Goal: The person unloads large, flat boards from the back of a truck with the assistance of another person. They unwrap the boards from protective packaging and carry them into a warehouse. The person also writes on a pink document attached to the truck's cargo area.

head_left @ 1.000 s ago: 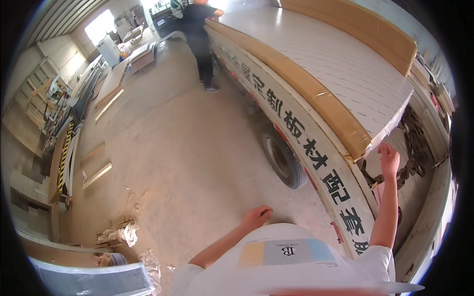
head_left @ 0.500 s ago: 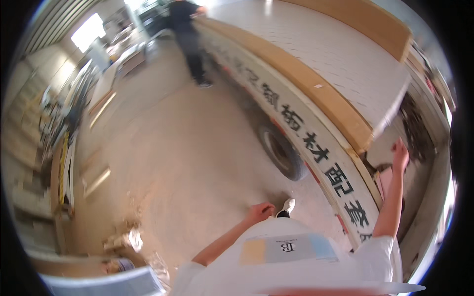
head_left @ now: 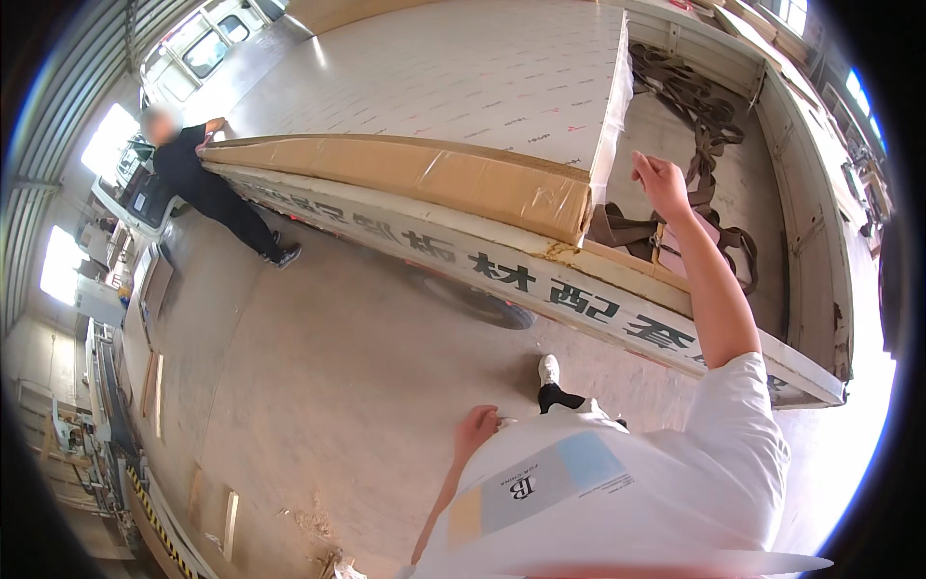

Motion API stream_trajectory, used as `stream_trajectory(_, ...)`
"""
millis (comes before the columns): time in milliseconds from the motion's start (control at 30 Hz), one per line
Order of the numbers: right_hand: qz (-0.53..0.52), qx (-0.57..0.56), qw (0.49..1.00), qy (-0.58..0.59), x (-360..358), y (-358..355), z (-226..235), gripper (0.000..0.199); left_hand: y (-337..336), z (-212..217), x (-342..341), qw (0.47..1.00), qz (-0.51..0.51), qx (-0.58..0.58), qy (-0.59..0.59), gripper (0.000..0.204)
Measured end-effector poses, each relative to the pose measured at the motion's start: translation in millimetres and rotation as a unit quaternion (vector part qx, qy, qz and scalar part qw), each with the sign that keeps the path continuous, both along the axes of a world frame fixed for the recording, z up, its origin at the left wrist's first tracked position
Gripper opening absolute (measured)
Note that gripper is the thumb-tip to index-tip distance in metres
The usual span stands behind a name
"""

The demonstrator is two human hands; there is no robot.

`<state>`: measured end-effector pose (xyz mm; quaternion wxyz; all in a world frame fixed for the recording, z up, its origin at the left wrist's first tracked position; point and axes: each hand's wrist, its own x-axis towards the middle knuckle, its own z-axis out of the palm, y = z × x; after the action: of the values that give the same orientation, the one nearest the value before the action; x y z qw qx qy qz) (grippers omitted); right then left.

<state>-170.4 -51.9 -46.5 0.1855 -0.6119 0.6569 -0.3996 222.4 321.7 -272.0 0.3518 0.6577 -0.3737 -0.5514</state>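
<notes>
My right hand [head_left: 659, 183] is raised over the side of a flatbed truck, its fingers curled together with nothing visible in them. It is beside the corner of a stack of film-covered sheets [head_left: 463, 82], apart from it. Brown cardboard edging [head_left: 415, 179] runs along the near edge of the stack. My left hand [head_left: 476, 427] hangs low in front of my white shirt, fingers curled in, and nothing shows in it. Dark webbing straps [head_left: 699, 130] lie tangled on the bed behind the stack, close to my right hand.
The truck's white side board [head_left: 598, 304] with dark lettering slants across in front of me, a wheel [head_left: 473, 299] below it. A person in dark clothes [head_left: 198, 179] stands at its far left, one hand at the stack. Boards and machinery with a striped edge [head_left: 159, 516] line the left side.
My view has swung right and closer to the truck bed, so the straps and rear boards now show. My right arm reaches further over the bed. My left hand stays low.
</notes>
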Motion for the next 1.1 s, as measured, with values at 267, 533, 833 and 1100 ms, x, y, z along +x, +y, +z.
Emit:
stream_trajectory(267,0.057,-0.017,0.998,-0.025,11.2,7.7,-3.0,0.048,-11.5,14.6,-5.2,0.997,-0.028,-0.071,-0.023,0.022)
stream_trajectory(533,0.073,-0.008,0.996,-0.056,11.9,-4.9,-17.8,0.050,-16.9,18.6,-6.6,0.999,-0.024,-0.047,0.014,0.021)
stream_trajectory(833,0.067,0.003,0.997,-0.031,-1.8,-10.8,-31.0,0.050,-14.8,-26.9,-0.5,0.993,0.001,-0.046,0.113,0.022)
stream_trajectory(1100,0.073,0.044,0.996,-0.037,16.2,5.3,-1.7,0.049,-29.5,-4.8,-7.6,0.998,-0.058,0.004,-0.001,0.024)
